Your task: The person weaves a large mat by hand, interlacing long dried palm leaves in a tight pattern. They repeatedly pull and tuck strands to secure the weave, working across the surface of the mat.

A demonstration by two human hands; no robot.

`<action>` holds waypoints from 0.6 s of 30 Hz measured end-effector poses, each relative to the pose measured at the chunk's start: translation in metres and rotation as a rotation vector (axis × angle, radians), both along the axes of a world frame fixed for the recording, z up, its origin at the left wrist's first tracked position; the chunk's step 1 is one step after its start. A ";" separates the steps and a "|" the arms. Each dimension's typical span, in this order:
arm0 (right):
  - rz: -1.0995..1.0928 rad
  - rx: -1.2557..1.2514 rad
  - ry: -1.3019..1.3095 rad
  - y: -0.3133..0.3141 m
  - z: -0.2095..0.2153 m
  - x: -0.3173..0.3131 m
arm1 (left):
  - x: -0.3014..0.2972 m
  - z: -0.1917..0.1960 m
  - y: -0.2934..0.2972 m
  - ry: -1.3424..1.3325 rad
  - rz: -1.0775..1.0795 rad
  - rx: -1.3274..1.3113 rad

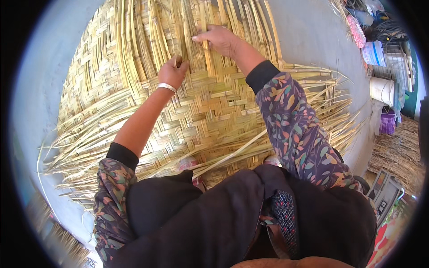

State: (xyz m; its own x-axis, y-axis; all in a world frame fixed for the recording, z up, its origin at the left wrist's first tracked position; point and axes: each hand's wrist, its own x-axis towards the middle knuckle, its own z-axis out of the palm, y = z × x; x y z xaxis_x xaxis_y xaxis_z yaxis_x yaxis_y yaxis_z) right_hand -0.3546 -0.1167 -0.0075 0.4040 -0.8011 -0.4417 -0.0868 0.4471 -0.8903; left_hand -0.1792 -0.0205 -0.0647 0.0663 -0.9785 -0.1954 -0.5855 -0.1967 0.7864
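Observation:
A large half-woven mat (187, 105) of flat yellow-green reed strips lies under my hands, with a crosswise weave in its middle and long loose ends at the sides. My left hand (172, 73), with a silver bangle at the wrist, is closed, its fingers curled at a reed strip (186, 31) running away from me. Farther off and to the right, my right hand (220, 41) pinches another upright reed strip (204, 20) between thumb and fingers. Its fingertips are partly hidden behind that strip. Several more lengthwise strips lie loose on both sides of the hands.
Grey floor (308, 40) surrounds the mat. Along the right stand a white bucket (381, 91), a purple basket (387, 123) and a pink bag (355, 31). Dry stalks (397, 147) lie piled below them, near a grey scale-like device (384, 190). My feet are on the mat's near part.

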 end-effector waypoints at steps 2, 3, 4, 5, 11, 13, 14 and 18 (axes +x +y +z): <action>0.000 0.073 -0.005 -0.002 0.008 0.003 | 0.001 0.002 0.002 -0.016 -0.068 -0.076; -0.028 0.067 -0.050 -0.003 0.000 0.001 | 0.001 0.008 0.002 -0.028 -0.116 0.018; -0.042 0.070 -0.094 -0.004 -0.003 -0.004 | -0.001 0.011 0.001 -0.053 -0.167 -0.002; -0.048 0.073 -0.145 -0.005 -0.005 -0.006 | 0.001 0.013 0.000 -0.085 -0.210 -0.020; -0.287 -0.056 -0.162 0.020 0.006 -0.022 | 0.013 0.004 -0.005 -0.004 -0.286 0.078; -0.406 -0.067 -0.092 0.035 0.007 -0.028 | 0.016 -0.001 -0.009 0.006 -0.295 0.136; -0.468 -0.056 -0.085 0.043 0.003 -0.036 | 0.013 0.000 -0.011 -0.025 -0.311 0.113; -0.634 -0.010 0.063 0.078 -0.016 -0.054 | 0.009 0.000 -0.010 -0.088 -0.344 0.008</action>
